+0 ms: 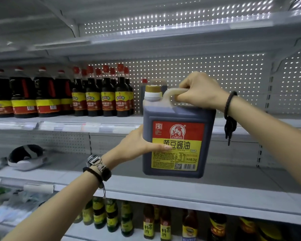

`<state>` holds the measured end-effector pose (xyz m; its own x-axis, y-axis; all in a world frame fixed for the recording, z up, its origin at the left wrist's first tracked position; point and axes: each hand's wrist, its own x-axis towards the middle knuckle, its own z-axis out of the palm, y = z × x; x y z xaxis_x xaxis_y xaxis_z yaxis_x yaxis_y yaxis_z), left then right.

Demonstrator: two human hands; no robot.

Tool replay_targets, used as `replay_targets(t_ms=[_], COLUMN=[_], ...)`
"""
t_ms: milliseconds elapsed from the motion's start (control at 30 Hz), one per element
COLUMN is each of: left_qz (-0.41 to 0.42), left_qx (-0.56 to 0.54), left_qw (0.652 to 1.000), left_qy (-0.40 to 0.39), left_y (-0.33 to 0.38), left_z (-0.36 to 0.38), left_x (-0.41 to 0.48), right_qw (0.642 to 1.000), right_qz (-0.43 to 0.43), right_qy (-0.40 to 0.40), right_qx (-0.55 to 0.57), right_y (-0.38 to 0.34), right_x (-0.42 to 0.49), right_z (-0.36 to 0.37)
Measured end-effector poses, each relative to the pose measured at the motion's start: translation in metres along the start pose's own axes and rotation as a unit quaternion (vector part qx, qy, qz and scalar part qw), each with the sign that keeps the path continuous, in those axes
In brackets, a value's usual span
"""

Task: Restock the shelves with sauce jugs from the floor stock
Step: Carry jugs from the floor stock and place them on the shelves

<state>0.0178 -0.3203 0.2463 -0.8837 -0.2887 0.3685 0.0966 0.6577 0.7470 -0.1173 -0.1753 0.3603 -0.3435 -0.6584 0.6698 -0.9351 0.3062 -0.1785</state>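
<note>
I hold a large dark sauce jug (178, 133) with a gold cap and a red-and-yellow label up in front of the shelves. My right hand (196, 91) grips its top handle. My left hand (141, 145) holds the jug's left side, thumb across the label. The jug hangs in the air at the height of the upper shelf (94, 125). Another jug (144, 89) stands behind it on that shelf, mostly hidden.
Dark sauce bottles (101, 94) and bigger jugs (24, 94) fill the upper shelf's left part. On the middle shelf (215, 185) lies a dark and white object (26, 155) at the left. Small bottles (165, 223) stand on the lowest shelf.
</note>
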Motion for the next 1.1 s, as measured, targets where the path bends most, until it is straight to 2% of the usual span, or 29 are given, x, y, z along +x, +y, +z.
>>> replay_targets(t_ms=[233,600,1100], left_qz=[0.013,0.026,0.059], left_qx=[-0.028,-0.031,-0.074], left_qw=[0.999,0.998,0.995], left_qy=[0.010,0.049,0.016], left_y=[-0.015,-0.034,-0.068], left_z=[-0.028,-0.058,-0.113], left_x=[0.033,0.121,0.221], right_qw=[1.000,0.998,0.999], right_qz=[-0.014,-0.050,-0.035], right_qy=[0.004,0.031,0.014], right_qx=[-0.016,-0.015,-0.032], right_y=[-0.007,0.028,0.049], right_x=[0.047,0.139,0.244], right_z=[0.016,0.038,0.073])
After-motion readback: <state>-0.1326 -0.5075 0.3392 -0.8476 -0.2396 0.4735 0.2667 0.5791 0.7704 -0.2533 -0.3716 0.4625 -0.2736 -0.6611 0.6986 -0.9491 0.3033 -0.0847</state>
